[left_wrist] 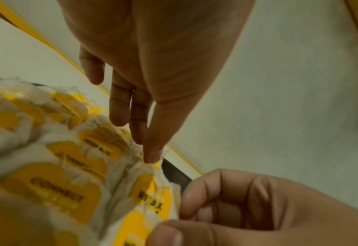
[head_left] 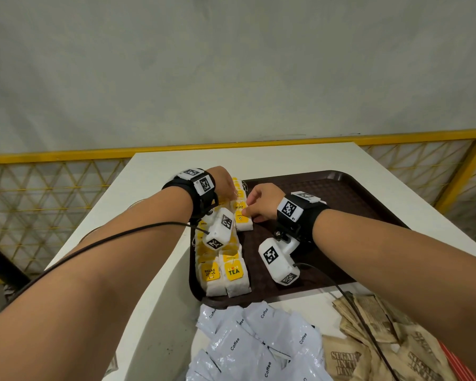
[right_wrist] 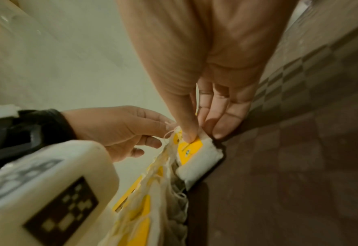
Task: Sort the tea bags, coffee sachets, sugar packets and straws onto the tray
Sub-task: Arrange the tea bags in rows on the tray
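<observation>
- Right, the white table (head_left: 160, 270) is carrying the whole scene, with a yellow railing (head_left: 66, 156) running behind it and a pale wall beyond that.
- Sitting on the table is the dark brown tray (head_left: 327, 193), its far right part bare and its left edge filling with tea bags.
- Tea bags (head_left: 223, 273) with yellow tags are lying in a double row down the tray's left side, overlapping one another, the nearest tags reading RELAX and TEA.
- Coffee sachets (head_left: 253, 342), white, are piling on the table just in front of the tray, off it.
- Sugar packets (head_left: 374, 339), brown paper, are heaped to the right of the sachets, also off the tray.
- Left hand (head_left: 222, 181) is reaching over the far end of the row; in its wrist view its fingers (left_wrist: 119, 108) are pointing down nearly straight, the thumb tip touching a tea bag's top edge, nothing clasped.
- Right hand (head_left: 261, 200) is working just beside it, its thumb pressing on the yellow tag of one tea bag (right_wrist: 197, 159) while the other fingers (right_wrist: 226, 119) are lying straight against the tray beside that bag.
- That tea bag is lying on the tray at the right edge of the row.
- Straws: none that I can make out.
</observation>
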Motion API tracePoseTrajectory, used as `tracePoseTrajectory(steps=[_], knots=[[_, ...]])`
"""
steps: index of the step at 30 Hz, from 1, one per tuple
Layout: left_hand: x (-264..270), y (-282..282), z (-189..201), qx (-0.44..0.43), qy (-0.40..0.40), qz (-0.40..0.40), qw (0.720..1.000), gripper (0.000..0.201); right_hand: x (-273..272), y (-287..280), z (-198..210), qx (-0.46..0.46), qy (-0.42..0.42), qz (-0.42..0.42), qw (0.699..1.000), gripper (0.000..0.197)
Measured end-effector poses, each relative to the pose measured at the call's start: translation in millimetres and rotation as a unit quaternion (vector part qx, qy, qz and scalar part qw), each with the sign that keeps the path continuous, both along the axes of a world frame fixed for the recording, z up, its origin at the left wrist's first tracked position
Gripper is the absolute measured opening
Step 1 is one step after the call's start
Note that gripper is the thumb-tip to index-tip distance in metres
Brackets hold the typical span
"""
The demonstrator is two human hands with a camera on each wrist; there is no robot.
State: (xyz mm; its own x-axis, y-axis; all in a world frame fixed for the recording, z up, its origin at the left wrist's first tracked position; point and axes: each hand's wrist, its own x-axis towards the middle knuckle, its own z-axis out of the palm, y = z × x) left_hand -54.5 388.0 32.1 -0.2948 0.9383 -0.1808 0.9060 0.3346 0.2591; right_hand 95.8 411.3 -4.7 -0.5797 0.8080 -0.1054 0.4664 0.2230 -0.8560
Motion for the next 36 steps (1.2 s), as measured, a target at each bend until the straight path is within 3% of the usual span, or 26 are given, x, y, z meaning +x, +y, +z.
tracePoseTrajectory(steps=[5, 10, 13, 17, 26, 36], knots=[[-4.4, -1.0, 8.0, 0.034, -0.038, 0.005, 0.999, 0.034, 5.5, 1.8, 5.0, 0.014, -0.001, 0.010, 1.000, 0.026], [-12.5, -5.3, 6.4, -0.009, -0.055, -0.001, 0.998, 0.026, 15.9, 3.5, 12.1, 0.048, -0.002, 0.020, 0.999, 0.023], [-10.9, -5.4, 1.1, -0.022, -0.052, -0.004, 0.998, 0.018, 19.9, -0.7, 12.6, 0.087, -0.042, 0.085, 0.992, 0.023], [-5.7, -3.1, -4.9, -0.018, -0.022, -0.007, 1.000, 0.026, 12.6, -5.1, 11.7, 0.137, -0.117, 0.148, 0.972, 0.028], [-2.7, 2.8, -9.1, -0.021, 0.008, 0.001, 1.000, 0.028, 0.3, -0.3, 14.5, 0.145, -0.181, 0.204, 0.951, 0.027], [1.0, 6.6, -3.5, -0.023, 0.031, -0.007, 0.999, 0.031, -4.8, 1.6, 11.0, 0.117, -0.194, 0.200, 0.953, 0.022]])
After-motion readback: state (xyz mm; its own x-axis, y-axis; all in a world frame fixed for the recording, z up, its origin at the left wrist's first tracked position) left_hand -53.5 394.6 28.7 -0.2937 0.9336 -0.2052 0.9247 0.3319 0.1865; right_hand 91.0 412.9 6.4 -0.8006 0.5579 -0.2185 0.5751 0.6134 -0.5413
